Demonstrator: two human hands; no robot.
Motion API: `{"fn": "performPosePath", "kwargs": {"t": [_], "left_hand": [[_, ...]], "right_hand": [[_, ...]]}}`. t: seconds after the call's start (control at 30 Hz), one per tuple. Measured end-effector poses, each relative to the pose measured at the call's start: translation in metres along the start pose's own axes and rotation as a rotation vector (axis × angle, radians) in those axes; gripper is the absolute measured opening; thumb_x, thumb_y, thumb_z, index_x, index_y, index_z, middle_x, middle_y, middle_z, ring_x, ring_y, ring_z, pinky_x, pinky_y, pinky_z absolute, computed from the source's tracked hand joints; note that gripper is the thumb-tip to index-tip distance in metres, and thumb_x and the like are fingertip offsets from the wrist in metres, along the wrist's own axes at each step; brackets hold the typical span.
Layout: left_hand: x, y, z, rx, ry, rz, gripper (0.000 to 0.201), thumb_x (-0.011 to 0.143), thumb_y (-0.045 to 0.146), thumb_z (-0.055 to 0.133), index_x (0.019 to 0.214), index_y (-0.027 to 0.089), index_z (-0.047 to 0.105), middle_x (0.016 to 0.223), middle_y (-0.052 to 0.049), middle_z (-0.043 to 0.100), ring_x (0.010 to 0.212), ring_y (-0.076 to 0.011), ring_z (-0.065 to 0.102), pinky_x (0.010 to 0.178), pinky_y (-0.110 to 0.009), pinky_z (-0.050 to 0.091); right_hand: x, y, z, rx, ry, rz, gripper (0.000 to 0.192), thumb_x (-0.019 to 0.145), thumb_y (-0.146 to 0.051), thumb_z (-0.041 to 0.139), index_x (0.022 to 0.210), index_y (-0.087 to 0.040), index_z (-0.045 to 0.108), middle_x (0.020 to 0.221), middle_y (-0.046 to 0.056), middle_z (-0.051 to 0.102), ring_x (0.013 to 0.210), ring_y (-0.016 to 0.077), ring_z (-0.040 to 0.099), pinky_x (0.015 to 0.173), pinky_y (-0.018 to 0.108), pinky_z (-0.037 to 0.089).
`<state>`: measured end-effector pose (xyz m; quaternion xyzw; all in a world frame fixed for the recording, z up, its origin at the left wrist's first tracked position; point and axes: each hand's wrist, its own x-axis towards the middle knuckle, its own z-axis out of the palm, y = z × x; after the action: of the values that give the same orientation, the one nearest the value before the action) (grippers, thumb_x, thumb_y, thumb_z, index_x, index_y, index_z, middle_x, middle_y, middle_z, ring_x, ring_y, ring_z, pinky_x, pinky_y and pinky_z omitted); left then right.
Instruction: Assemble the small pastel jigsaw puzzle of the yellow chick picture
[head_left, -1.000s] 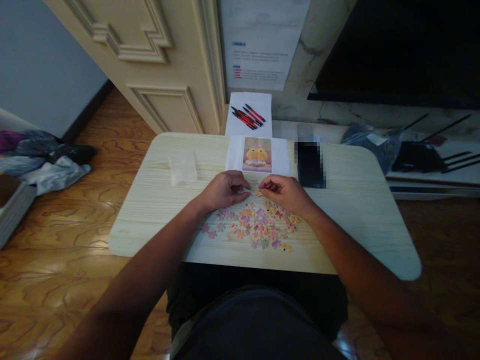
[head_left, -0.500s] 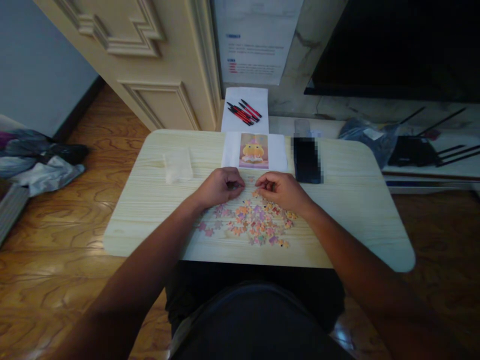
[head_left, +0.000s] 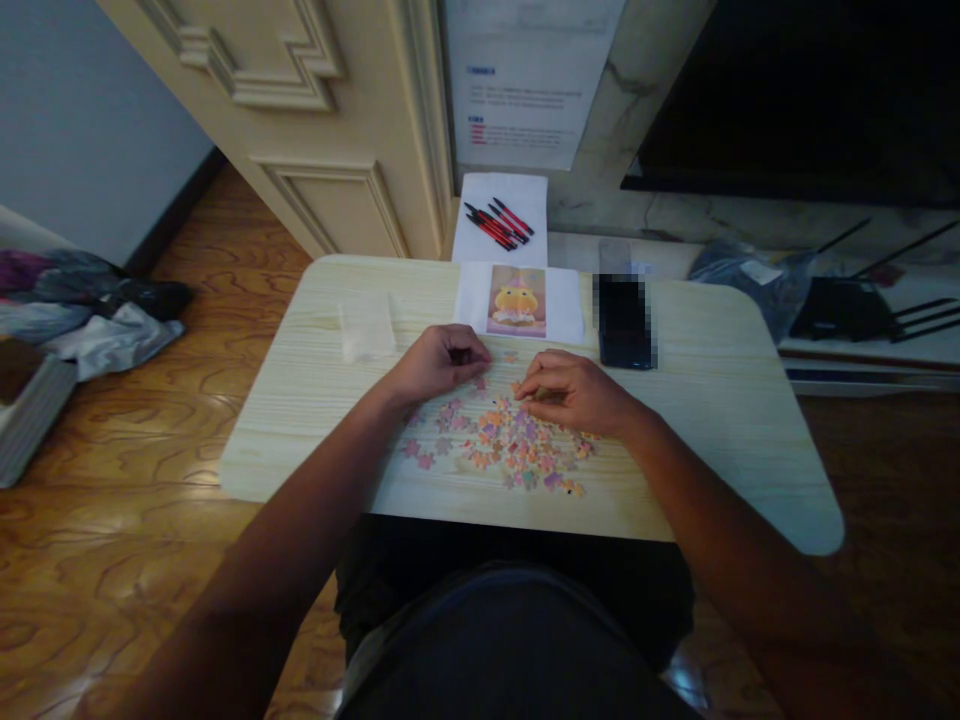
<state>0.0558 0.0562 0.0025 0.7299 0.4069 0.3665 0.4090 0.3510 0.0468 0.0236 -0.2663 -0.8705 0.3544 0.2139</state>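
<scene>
Right hand dropped into the puzzle pile

The right hand [head_left: 574, 392] had lowered onto the jigsaw pieces [head_left: 510, 445], fingers pinched together; left hand [head_left: 439, 362] stayed curled, contents unclear.

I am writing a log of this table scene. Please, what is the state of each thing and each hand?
left hand: curled, fingertips at the pile's far edge
right hand: fingers bent, resting on the pieces
puzzle pieces: loose, scattered, unjoined
reference picture: lying flat, face up
phone: flat, screen dark
pens: lying together on white paper
</scene>
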Motion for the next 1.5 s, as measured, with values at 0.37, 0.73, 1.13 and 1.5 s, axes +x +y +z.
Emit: {"fn": "performPosePath", "kwargs": {"t": [0.37,0.73,1.13,1.5], "left_hand": [[0.001,0.002,0.002,-0.05,-0.051,-0.029,0.012,0.089,0.025,0.081,0.087,0.014,0.082,0.081,-0.006,0.075,0.069,-0.0119,0.064,0.064,-0.025,0.052],[0.002,0.0,0.001,-0.042,-0.057,-0.022,0.011,0.089,0.025,0.081,0.087,0.014,0.083,0.079,-0.006,0.076,0.069,-0.0126,0.065,0.063,-0.025,0.052],[0.001,0.003,0.004,-0.08,-0.061,-0.044,0.01,0.088,0.025,0.081,0.087,0.015,0.082,0.076,-0.004,0.075,0.064,-0.0102,0.062,0.06,-0.024,0.049],[0.001,0.001,0.004,-0.063,-0.077,-0.047,0.011,0.088,0.026,0.08,0.088,0.015,0.082,0.074,-0.003,0.073,0.062,-0.0096,0.059,0.058,-0.023,0.046]], "right_hand": [[0.011,-0.009,0.024,-0.154,-0.088,-0.173,0.019,0.108,-0.037,0.076,0.119,-0.025,0.085,0.108,0.008,0.076,0.104,0.0266,0.069,0.1,0.045,0.051],[0.007,-0.011,0.014,-0.055,-0.004,-0.073,0.011,0.102,-0.033,0.08,0.109,-0.025,0.081,0.106,0.006,0.076,0.1,0.0243,0.072,0.092,0.04,0.055],[0.006,0.005,0.005,-0.034,0.15,0.089,0.012,0.099,-0.033,0.08,0.108,-0.026,0.083,0.104,0.006,0.085,0.087,0.0223,0.075,0.088,0.042,0.062],[0.005,0.01,0.008,0.086,0.167,0.196,0.019,0.096,-0.04,0.085,0.11,-0.026,0.085,0.103,0.006,0.086,0.081,0.0194,0.075,0.082,0.039,0.064]]}}
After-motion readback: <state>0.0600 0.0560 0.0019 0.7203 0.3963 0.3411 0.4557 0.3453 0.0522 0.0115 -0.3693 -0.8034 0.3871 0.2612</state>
